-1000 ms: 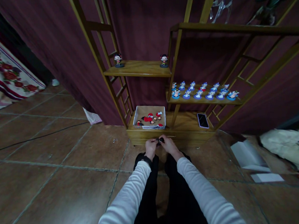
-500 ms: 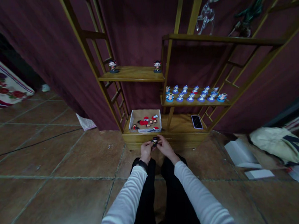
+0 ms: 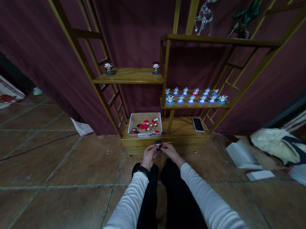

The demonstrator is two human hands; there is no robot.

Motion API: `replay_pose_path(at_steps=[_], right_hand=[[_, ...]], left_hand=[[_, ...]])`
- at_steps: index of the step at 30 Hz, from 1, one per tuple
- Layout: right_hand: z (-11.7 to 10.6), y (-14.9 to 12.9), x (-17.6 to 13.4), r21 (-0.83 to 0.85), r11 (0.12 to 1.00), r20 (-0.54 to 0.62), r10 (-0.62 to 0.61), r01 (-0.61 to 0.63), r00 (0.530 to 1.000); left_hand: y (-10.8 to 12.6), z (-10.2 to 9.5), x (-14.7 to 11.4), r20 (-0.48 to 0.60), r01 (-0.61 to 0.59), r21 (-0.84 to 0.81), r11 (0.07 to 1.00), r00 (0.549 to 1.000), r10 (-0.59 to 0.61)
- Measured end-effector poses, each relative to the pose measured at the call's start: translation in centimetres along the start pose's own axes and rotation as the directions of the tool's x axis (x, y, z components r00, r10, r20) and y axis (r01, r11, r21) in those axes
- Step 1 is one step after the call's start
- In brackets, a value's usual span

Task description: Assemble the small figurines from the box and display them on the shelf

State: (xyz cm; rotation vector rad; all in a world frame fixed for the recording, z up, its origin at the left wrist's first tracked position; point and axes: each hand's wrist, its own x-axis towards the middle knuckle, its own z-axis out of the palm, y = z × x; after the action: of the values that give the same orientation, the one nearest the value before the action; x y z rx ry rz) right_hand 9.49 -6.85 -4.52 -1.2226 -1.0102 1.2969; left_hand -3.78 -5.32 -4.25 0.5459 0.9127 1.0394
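Observation:
A small dark figurine [image 3: 158, 146] with black hair is held upright between my two hands, just in front of the cabinet's base. My left hand [image 3: 148, 155] grips it from the left, its fingers closed around the lower part. From the right, my right hand [image 3: 169, 151] pinches its side with the fingertips. Beyond my hands, a shallow cardboard box [image 3: 132, 124] on the low shelf holds several red and black figurine pieces. Two similar figurines stand on the upper left shelf, one at the left end [image 3: 108, 67] and one at the right end [image 3: 155, 68].
Several blue-and-white figurines [image 3: 191, 98] stand in rows on the middle right shelf [image 3: 184, 106]. A phone [image 3: 198, 124] lies below them. A glass horse [image 3: 205, 16] and a dark green statue [image 3: 246, 20] top the unit. White boxes [image 3: 243, 156] and a cloth bag [image 3: 279, 143] lie on the right floor.
The view has shifted slightly, so the shelves appear further left. Both hands still hold the figurine, which now shows a little more fully between the fingers.

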Motion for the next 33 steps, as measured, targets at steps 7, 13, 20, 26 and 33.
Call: replay_pose_path(at_steps=[7,13,20,26,33], right_hand=[[0.6,1.0,0.8,0.038,0.999,-0.088,0.018,-0.014,0.996],[1.2,0.8,1.2,0.068,0.995,-0.086,0.082,-0.077,0.993],[1.8,-0.2,0.7,0.139,0.984,-0.074,0.125,-0.113,0.989],[1.8,-1.3,0.2,0.121,0.986,-0.055,0.120,-0.113,0.991],[2.0,-0.7,0.7,0.144,0.985,-0.021,0.104,-0.100,0.994]], left_hand=[[-0.2,0.1,0.7,0.018,-0.027,-0.002,1.000,0.999,0.027],[-0.1,0.0,1.1,-0.038,-0.041,-0.027,0.999,0.998,0.040],[0.1,-0.1,1.2,-0.084,-0.041,-0.036,0.999,0.996,0.038],[0.2,-0.1,1.0,-0.064,-0.041,-0.022,0.999,0.997,0.040],[0.1,-0.3,1.1,-0.028,-0.063,-0.017,0.998,0.998,0.062]])
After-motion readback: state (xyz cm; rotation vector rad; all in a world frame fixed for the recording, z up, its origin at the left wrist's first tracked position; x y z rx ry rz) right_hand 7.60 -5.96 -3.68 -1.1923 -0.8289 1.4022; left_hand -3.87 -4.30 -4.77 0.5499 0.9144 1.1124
